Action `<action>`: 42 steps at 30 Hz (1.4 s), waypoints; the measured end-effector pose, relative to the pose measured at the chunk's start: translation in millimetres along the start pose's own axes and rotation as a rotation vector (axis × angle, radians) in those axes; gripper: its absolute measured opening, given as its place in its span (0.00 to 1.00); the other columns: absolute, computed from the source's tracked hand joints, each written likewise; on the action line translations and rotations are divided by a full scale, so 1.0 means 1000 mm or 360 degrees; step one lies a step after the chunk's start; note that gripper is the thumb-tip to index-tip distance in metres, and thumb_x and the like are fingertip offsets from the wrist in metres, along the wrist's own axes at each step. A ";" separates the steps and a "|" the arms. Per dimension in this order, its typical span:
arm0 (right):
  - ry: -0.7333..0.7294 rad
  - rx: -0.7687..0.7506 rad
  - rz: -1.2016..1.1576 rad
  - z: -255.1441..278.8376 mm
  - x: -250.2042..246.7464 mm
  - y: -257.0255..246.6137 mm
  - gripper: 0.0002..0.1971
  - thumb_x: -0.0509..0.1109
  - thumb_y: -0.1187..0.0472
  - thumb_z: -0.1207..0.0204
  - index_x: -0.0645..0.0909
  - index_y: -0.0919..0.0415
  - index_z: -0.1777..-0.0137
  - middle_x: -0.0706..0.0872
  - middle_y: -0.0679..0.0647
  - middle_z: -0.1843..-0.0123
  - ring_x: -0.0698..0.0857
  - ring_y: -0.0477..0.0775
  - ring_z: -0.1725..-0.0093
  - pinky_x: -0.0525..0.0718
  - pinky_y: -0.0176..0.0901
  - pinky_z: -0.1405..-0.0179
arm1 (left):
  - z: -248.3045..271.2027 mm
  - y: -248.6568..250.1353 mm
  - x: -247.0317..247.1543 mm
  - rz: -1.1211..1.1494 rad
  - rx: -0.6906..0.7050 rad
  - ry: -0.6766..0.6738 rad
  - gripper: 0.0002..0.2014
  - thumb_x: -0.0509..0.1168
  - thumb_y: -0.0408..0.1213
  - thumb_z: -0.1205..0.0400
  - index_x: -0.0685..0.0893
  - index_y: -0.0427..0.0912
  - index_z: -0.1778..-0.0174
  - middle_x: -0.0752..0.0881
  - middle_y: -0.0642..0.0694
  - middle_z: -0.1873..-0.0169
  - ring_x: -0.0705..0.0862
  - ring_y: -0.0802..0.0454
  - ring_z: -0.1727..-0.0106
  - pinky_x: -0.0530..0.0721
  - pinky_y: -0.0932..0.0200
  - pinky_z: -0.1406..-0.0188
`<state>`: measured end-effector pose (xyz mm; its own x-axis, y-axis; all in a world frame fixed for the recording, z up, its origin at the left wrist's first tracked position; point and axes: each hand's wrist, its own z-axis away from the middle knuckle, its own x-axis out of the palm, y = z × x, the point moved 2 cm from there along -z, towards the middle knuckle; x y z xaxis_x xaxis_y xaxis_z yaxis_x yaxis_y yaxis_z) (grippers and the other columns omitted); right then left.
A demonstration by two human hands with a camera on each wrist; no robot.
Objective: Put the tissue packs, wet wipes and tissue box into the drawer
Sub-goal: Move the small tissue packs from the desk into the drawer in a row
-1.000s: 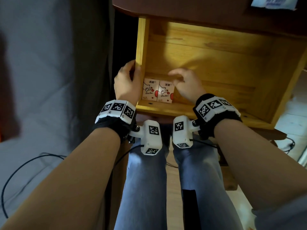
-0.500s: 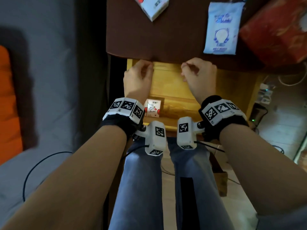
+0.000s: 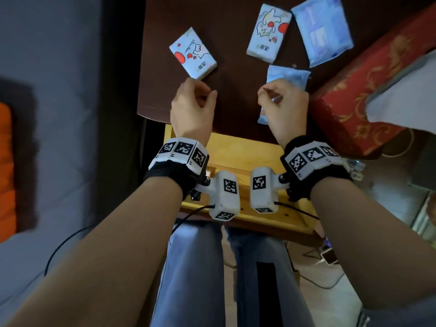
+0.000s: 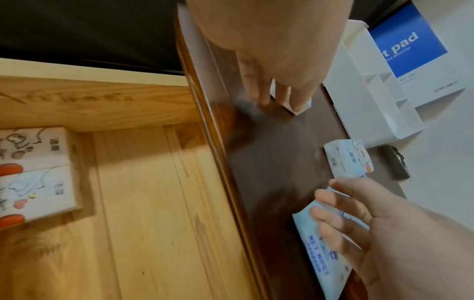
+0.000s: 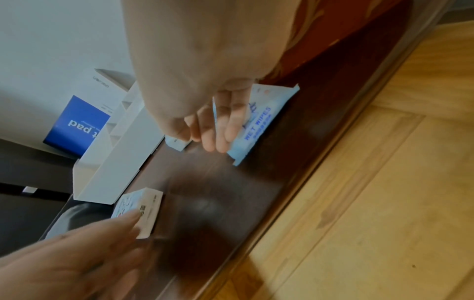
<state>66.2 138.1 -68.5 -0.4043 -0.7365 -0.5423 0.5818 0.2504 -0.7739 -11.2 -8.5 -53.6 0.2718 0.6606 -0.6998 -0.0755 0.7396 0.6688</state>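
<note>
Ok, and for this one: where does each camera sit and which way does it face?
Head: on the head, facing down at tabletop and open drawer; left hand, right hand, forearms, knees show.
Left wrist: faces along the left hand over tabletop and drawer; right hand shows too.
Right wrist: faces along the right hand onto the wet wipes; left hand shows too.
Shared: both wrist views catch the wet wipes.

Lower half of the small wet wipes pack hidden under the right hand in the head view; tissue box and large wet wipes pack cut by the frame edge; drawer interior mostly screened by wrists and tabletop; two tissue packs in the drawer cropped at the left-wrist picture's edge; fingertips blurred
</note>
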 end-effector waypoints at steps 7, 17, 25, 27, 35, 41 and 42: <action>0.0073 0.0053 -0.0033 -0.024 0.006 0.004 0.11 0.69 0.56 0.26 0.82 0.62 0.49 0.85 0.53 0.64 0.87 0.60 0.65 0.89 0.56 0.59 | -0.028 -0.002 0.008 -0.0068 -0.0080 0.0120 0.39 0.77 0.43 0.33 0.68 0.37 0.29 0.66 0.38 0.28 0.70 0.42 0.27 0.77 0.53 0.39; 0.0150 0.0241 -0.0128 -0.037 0.000 -0.002 0.12 0.70 0.52 0.25 0.78 0.61 0.53 0.85 0.59 0.67 0.86 0.55 0.76 0.83 0.40 0.82 | -0.052 0.010 0.012 -0.0441 -0.0074 -0.0128 0.42 0.78 0.46 0.37 0.67 0.39 0.29 0.71 0.41 0.31 0.69 0.42 0.32 0.73 0.54 0.45; 0.0349 -0.0002 -0.0003 -0.066 -0.001 -0.011 0.33 0.71 0.55 0.33 0.66 0.60 0.27 0.75 0.55 0.35 0.84 0.57 0.42 0.88 0.55 0.50 | -0.050 0.011 0.020 -0.0473 -0.0143 -0.0121 0.52 0.71 0.69 0.45 0.70 0.35 0.33 0.73 0.37 0.35 0.71 0.38 0.35 0.75 0.43 0.42; 0.0212 -0.0065 0.0067 -0.073 0.000 -0.009 0.37 0.70 0.54 0.32 0.62 0.56 0.22 0.67 0.55 0.23 0.83 0.60 0.36 0.87 0.57 0.44 | -0.052 0.009 0.021 -0.0413 0.0018 -0.0136 0.51 0.70 0.67 0.42 0.68 0.39 0.28 0.69 0.38 0.30 0.70 0.38 0.32 0.73 0.45 0.38; -0.0007 -0.0023 0.0269 -0.066 0.004 -0.016 0.34 0.77 0.47 0.37 0.74 0.57 0.32 0.75 0.57 0.35 0.82 0.55 0.43 0.84 0.51 0.45 | -0.053 0.001 0.021 -0.0384 0.0284 -0.0496 0.42 0.77 0.41 0.39 0.70 0.47 0.27 0.59 0.44 0.20 0.61 0.38 0.26 0.65 0.49 0.30; 0.0049 -0.0044 0.0396 -0.059 0.007 -0.017 0.24 0.72 0.47 0.31 0.79 0.60 0.38 0.83 0.59 0.50 0.79 0.58 0.43 0.76 0.48 0.48 | -0.052 -0.013 0.012 -0.0376 0.0220 -0.0334 0.34 0.71 0.37 0.36 0.75 0.44 0.30 0.69 0.44 0.27 0.67 0.39 0.33 0.63 0.62 0.40; 0.0074 -0.0084 0.0414 -0.057 0.007 -0.018 0.23 0.69 0.50 0.30 0.79 0.60 0.37 0.83 0.60 0.47 0.78 0.58 0.41 0.77 0.47 0.47 | -0.052 -0.016 0.012 -0.0360 0.0198 -0.0309 0.34 0.71 0.38 0.36 0.75 0.43 0.31 0.70 0.43 0.29 0.68 0.39 0.35 0.63 0.63 0.41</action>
<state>12.9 164.9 -77.2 -0.2785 -0.6139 -0.7386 0.6330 0.4610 -0.6219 -56.4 -6.2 -85.4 0.4472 0.4352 -0.7814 0.1225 0.8356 0.5355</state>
